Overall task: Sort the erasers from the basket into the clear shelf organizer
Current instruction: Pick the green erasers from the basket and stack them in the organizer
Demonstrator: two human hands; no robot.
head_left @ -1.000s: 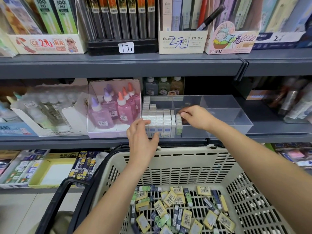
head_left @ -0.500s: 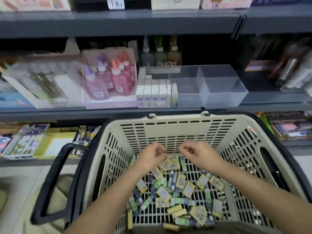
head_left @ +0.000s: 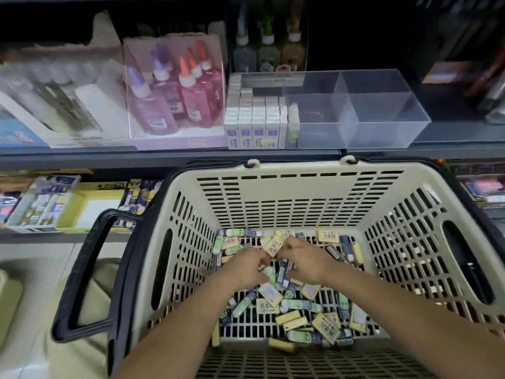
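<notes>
Left hand [head_left: 243, 269] and right hand [head_left: 306, 261] fingers [head_left: 290, 243] flank a yellow eraser [head_left: 274, 246].

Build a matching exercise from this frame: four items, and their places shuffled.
Items
1. white eraser packs
2. loose yellow and green erasers
3. pink glue bottles
4. black handle

Places
A. folded down at the left side of the basket
B. left end of the clear organizer
C. display box left of the organizer
D. basket floor

Pairs: 1-B, 2-D, 3-C, 4-A
</notes>
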